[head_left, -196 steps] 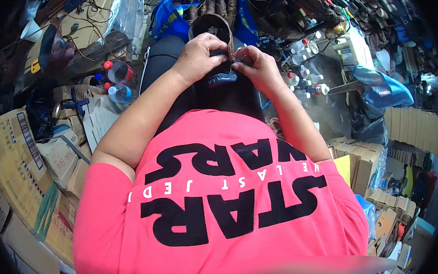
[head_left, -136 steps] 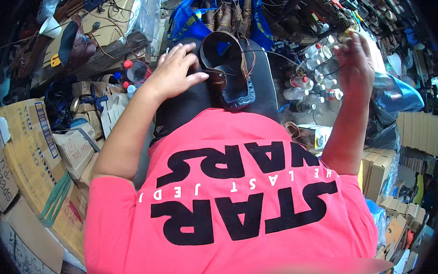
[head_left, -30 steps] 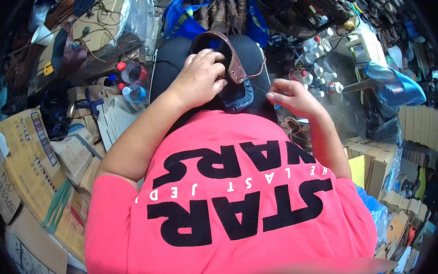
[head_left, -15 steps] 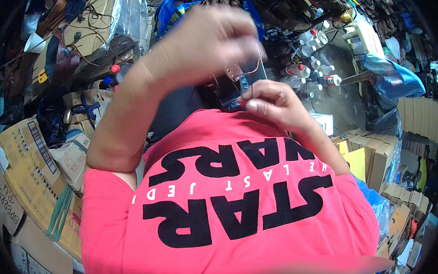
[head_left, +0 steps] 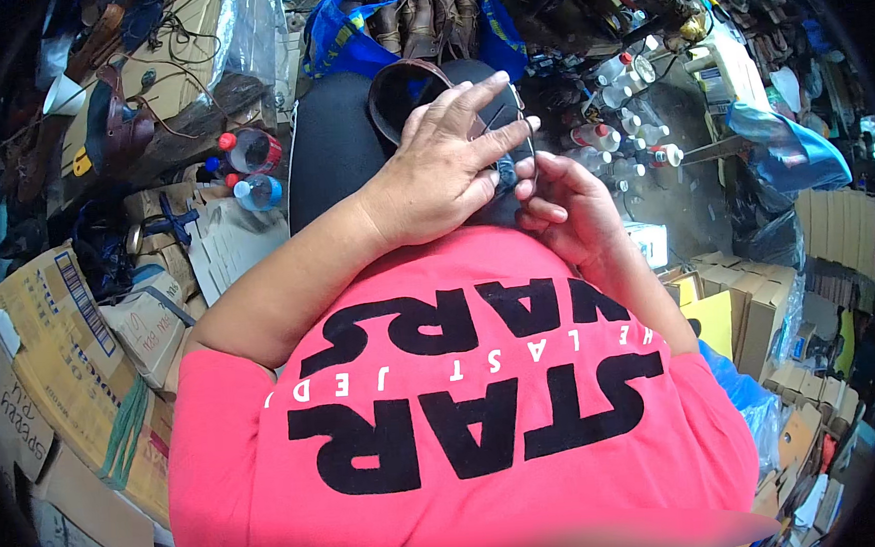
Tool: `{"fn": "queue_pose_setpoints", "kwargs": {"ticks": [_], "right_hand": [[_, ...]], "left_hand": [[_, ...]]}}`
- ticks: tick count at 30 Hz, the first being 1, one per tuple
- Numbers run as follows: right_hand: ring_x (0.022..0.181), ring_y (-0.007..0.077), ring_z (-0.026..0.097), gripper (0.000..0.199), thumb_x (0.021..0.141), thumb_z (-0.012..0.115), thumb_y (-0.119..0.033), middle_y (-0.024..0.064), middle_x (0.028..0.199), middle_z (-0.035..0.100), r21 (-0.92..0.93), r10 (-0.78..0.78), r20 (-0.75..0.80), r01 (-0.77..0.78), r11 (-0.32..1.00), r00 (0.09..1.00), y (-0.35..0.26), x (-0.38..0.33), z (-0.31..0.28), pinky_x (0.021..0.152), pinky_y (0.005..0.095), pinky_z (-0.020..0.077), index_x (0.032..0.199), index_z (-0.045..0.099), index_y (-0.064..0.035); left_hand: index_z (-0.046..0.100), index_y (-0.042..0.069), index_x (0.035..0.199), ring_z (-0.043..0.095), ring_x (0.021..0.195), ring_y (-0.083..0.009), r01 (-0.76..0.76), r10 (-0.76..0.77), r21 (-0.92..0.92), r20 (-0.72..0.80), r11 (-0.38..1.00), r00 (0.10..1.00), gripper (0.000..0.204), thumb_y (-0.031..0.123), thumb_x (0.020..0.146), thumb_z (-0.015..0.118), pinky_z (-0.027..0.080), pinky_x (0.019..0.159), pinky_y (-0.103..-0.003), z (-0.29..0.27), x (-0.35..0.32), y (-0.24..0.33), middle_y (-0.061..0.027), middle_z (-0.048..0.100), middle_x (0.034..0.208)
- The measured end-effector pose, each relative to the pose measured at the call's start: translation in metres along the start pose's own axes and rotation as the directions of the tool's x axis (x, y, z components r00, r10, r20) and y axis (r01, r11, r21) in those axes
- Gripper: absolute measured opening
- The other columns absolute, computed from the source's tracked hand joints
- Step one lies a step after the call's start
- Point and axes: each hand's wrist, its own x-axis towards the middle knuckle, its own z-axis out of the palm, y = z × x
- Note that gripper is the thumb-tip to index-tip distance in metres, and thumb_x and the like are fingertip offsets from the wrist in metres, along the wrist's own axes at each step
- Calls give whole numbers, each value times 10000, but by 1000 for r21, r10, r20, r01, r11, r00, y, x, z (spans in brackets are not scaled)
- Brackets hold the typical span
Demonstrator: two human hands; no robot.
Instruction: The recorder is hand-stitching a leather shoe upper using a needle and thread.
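My left hand [head_left: 436, 163] is over my lap, palm down. Its fingers are stretched and apart, and the index fingertip comes close to a thin brown cord [head_left: 532, 149]. Curled fingers of my right hand [head_left: 576, 210] meet the lower end of this cord, just right of my left thumb. A curved strip of brown leather [head_left: 384, 104] stands on my lap behind my left hand, which hides much of it. Beside the left thumb shows a small dark blue piece [head_left: 505, 175]; its kind cannot be made out.
Past my knees lies a blue bag [head_left: 335, 37] with brown shoe-like forms [head_left: 422, 24] in it. Plastic bottles [head_left: 595, 142] stand on the floor at the right, others [head_left: 253, 152] at the left. Cardboard boxes [head_left: 55, 327] are stacked on the left, more cartons [head_left: 760, 304] on the right.
My left hand has come down from its raised, blurred position toward my right hand, its fingers spreading. The right hand has shifted slightly right. More of the leather strip now shows.
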Motion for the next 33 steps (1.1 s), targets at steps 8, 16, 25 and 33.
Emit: {"fn": "queue_pose_setpoints", "kwargs": {"ticks": [8,16,25,33], "right_hand": [[470,33,386,215,902,553,-197,105,790,677,-439,82,50,-52,897,995,-5,1,16,436,174,279,909,660,-11],[899,111,564,228,894,619,-187,91,1043,614,-706,-188,301,351,615,935,6,-5,5,764,223,448,1020,663,-2],[588,41,344,408,876,671,-328,-67,582,404,-904,-277,-26,96,416,961,14,-3,-33,506,240,299,631,507,-46],[546,48,325,397,879,660,-317,-77,565,375,-884,-350,-128,54,464,928,10,-9,-81,475,261,280,614,519,-57]], "left_hand": [[643,54,842,351,1303,-373,15,-8,-74,90,997,996,108,140,782,621,286,1050,-500,-4,-5,-1,-127,511,1302],[516,-10,673,556,730,-217,309,-80,-685,345,660,935,203,116,800,612,440,732,-345,-86,-39,35,-99,552,722],[332,158,580,303,526,-23,622,-649,-494,141,608,747,494,298,792,756,238,463,-228,-110,-78,-76,92,326,562],[374,171,595,280,513,-25,516,-666,-479,-218,710,714,424,234,830,722,223,470,-221,-66,-37,-160,89,355,564]]}}
